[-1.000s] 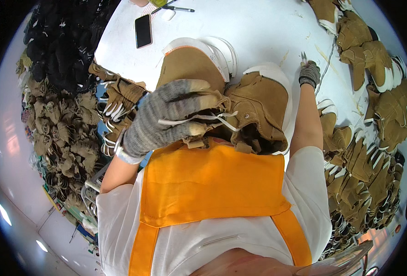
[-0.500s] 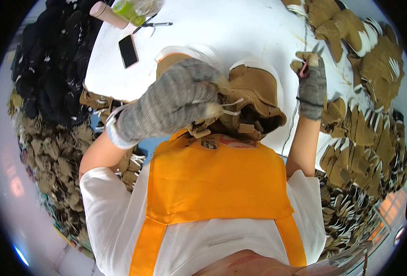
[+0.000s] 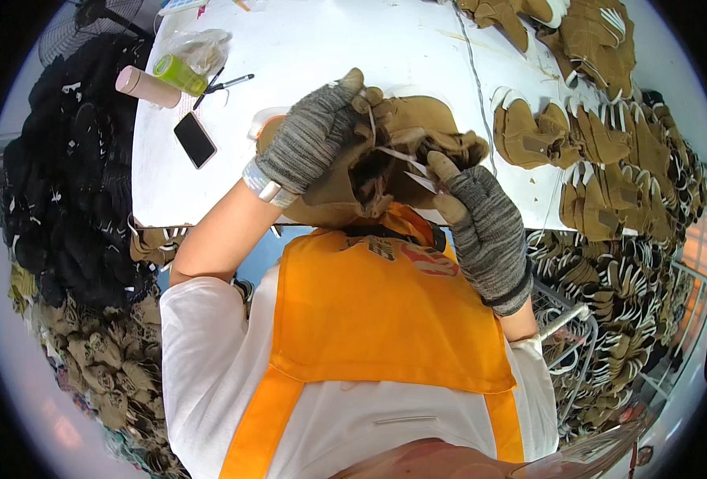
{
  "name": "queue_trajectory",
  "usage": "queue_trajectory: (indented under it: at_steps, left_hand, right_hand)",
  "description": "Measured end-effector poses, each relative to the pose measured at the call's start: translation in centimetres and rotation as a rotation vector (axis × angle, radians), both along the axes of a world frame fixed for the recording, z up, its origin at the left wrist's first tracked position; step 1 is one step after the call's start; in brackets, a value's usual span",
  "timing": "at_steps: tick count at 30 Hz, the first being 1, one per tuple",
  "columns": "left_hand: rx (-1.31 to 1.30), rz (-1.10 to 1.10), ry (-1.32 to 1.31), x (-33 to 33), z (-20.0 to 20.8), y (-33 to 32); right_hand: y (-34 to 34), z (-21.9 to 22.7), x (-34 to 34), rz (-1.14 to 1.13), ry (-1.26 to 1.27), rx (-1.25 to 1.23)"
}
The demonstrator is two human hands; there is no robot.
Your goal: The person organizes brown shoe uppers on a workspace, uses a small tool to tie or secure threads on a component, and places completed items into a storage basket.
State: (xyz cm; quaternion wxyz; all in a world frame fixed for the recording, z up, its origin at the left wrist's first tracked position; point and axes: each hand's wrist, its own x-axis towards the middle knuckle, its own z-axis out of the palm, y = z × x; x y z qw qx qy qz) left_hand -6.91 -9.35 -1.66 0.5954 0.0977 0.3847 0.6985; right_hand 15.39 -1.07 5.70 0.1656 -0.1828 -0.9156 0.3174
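Note:
Two brown shoes with pale soles lie at the table's near edge, the left shoe (image 3: 321, 191) and the right shoe (image 3: 421, 116), their openings toward me. My left hand (image 3: 309, 136), in a grey knit fingerless glove, is closed above them and pinches a thin white cord (image 3: 391, 152) between thumb and fingers. The cord runs down across the shoe openings. In a matching glove, my right hand (image 3: 489, 231) is closed around small scissors (image 3: 422, 180). Their blades point at the cord; the handles are mostly hidden in the fingers. Whether blades and cord touch, I cannot tell.
On the white table (image 3: 250, 32) lie a phone (image 3: 194, 140), a pink bottle (image 3: 147, 86), a green bottle (image 3: 179, 74) and a pen (image 3: 232, 83). More brown shoes (image 3: 601, 199) stand along the right. Piles of black shoes (image 3: 66, 176) and brown pieces (image 3: 106, 359) rise at left.
My right hand has come in from the far right with the scissors to the shoes. My left hand has lifted slightly, drawing the cord up. The view has shifted.

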Motion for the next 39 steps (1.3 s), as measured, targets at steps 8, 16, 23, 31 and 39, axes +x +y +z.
queue_trajectory:
  at_steps: [8,16,23,31,39]
  left_hand:
    - [0.188,0.009,1.138,-1.1,2.9,-4.2]
    - [0.088,0.089,0.904,0.0,5.4,-3.7]
    - [0.064,0.177,0.848,0.4,5.9,-2.3]
    - [0.055,0.171,1.042,-0.5,6.1,-0.2]
    - [-0.047,0.049,1.359,-0.3,4.5,-0.5]
  right_hand:
    - [-3.2,0.1,-0.7,-0.043,-0.058,0.174]
    - [-1.0,-0.6,-4.2,-0.070,0.201,-0.080]
    - [2.5,-2.8,-9.3,0.215,0.167,-0.019]
    - [3.2,-3.5,-9.4,0.198,0.150,-0.404]
    - [5.0,-1.3,-7.4,-0.050,0.193,-0.457]
